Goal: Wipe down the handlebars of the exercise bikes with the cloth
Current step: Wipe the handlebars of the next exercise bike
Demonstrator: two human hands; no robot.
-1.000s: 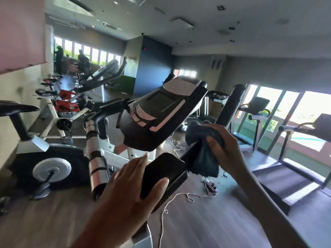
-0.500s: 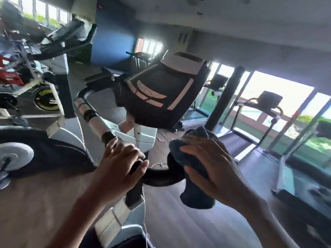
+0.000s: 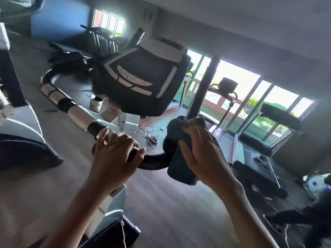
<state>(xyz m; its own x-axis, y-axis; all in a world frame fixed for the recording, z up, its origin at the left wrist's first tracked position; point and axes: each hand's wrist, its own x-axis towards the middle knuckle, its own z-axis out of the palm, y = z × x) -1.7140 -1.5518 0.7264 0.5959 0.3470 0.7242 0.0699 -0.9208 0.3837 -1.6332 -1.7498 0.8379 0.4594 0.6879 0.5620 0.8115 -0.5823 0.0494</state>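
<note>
1. The left hand [image 3: 114, 151] is clamped round the handlebar [image 3: 155, 161], with the fingers curled over the grip. The bike is steadied from there.
2. The right hand [image 3: 202, 151] is closed over the dark cloth [image 3: 179, 163]. The cloth is bunched round the bar's bend under the palm, and a loose tail is hung below the hand.
3. A bare black curve of the bar is shown between the two hands. The console [image 3: 141, 81] is seen beyond the knuckles, above and ahead.
4. For a good wipe, the cloth should be held closed all round the tube and slid along it, not dabbed. The underside would likely be caught by a slight twist of the wrist. The hanging tail is best gathered in so that nothing is dragged.
5. The bar is bent into a U. From the right hand its long run is pointed up and away, past the console's right edge. From the left hand the other arm is stretched away to the left, banded silver and black.
</note>
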